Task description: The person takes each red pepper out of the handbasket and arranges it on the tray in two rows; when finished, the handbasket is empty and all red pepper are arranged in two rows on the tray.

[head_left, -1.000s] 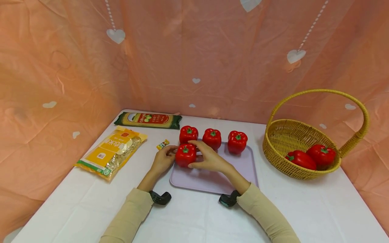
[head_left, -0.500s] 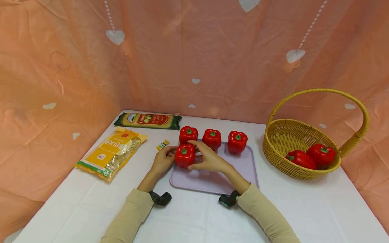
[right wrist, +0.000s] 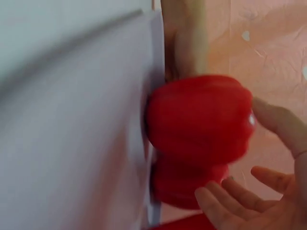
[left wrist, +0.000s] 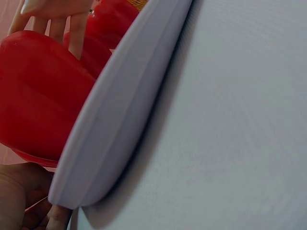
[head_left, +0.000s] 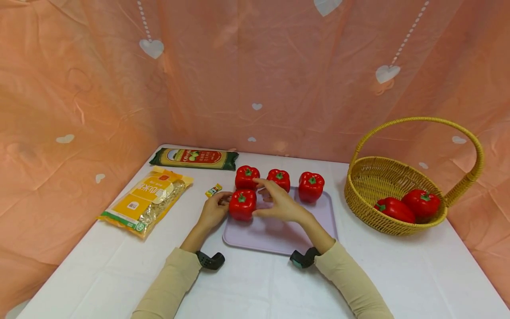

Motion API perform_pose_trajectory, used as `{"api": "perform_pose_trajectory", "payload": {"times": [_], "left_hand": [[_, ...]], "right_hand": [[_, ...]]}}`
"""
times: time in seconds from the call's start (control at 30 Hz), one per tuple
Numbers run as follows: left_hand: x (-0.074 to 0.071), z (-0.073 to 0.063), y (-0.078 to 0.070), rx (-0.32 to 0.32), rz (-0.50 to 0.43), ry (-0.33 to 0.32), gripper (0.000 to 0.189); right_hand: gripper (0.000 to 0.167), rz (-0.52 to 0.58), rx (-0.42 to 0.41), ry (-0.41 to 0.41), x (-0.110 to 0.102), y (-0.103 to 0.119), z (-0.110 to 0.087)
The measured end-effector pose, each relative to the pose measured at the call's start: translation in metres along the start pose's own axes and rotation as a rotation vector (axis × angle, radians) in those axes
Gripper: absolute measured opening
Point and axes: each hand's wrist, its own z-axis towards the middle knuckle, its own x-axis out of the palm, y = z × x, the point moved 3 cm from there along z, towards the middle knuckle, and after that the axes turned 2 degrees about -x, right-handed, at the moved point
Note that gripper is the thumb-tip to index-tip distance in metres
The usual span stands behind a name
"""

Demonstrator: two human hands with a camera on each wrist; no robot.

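A red bell pepper (head_left: 242,204) stands upright at the left end of the lilac tray (head_left: 271,238). My right hand (head_left: 280,206) is spread beside its right side; in the right wrist view the thumb (right wrist: 278,120) is close to the pepper and the other fingers stand away from it. At the tray's left edge my left hand (head_left: 213,210) grips the rim, thumb above and fingers lower in the left wrist view, close beside the same pepper. Behind it, three more red bell peppers stand in a row: left (head_left: 246,176), middle (head_left: 279,178) and right (head_left: 311,187).
On the right, a wicker basket (head_left: 358,204) with a tall handle holds two red peppers (head_left: 420,204). A yellow grain bag (head_left: 145,199), a green-ended olive-label packet (head_left: 195,158) and a small yellow sachet (head_left: 213,190) lie left of the tray on the white tabletop.
My right hand has let go of the front pepper, its fingers spreading and drawing back to the right. The pepper shifted slightly left earlier. My left hand has stayed put.
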Motion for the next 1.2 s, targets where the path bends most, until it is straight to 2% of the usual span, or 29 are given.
{"api": "perform_pose_trajectory", "payload": {"times": [0.2, 0.27, 0.53, 0.77, 0.97, 1.07, 1.2], "left_hand": [[-0.001, -0.001, -0.001, -0.009, -0.002, 0.004, 0.035], [-0.002, -0.001, -0.001, -0.009, -0.004, 0.005, 0.036], [-0.003, 0.000, -0.001, -0.016, -0.006, 0.005, 0.036], [-0.001, -0.001, -0.001, -0.014, -0.008, 0.000, 0.036], [0.002, -0.002, 0.001, -0.014, -0.006, 0.009, 0.038], [0.001, -0.001, 0.000, -0.010, -0.003, 0.008, 0.039], [-0.001, -0.001, 0.000, -0.008, 0.007, 0.007, 0.038]], "right_hand": [[0.080, 0.069, 0.023, -0.032, -0.020, 0.007, -0.004], [0.076, 0.053, 0.027, -0.052, -0.028, 0.009, -0.006], [0.065, 0.053, -0.020, -0.176, -0.071, 0.020, -0.020], [0.055, 0.042, -0.024, -0.291, -0.108, 0.020, -0.044], [0.049, 0.008, -0.034, -0.394, -0.144, 0.014, -0.073], [0.046, -0.072, 0.025, -0.451, -0.167, 0.010, -0.092], [0.043, -0.143, 0.148, -0.514, -0.195, 0.002, -0.120]]}}
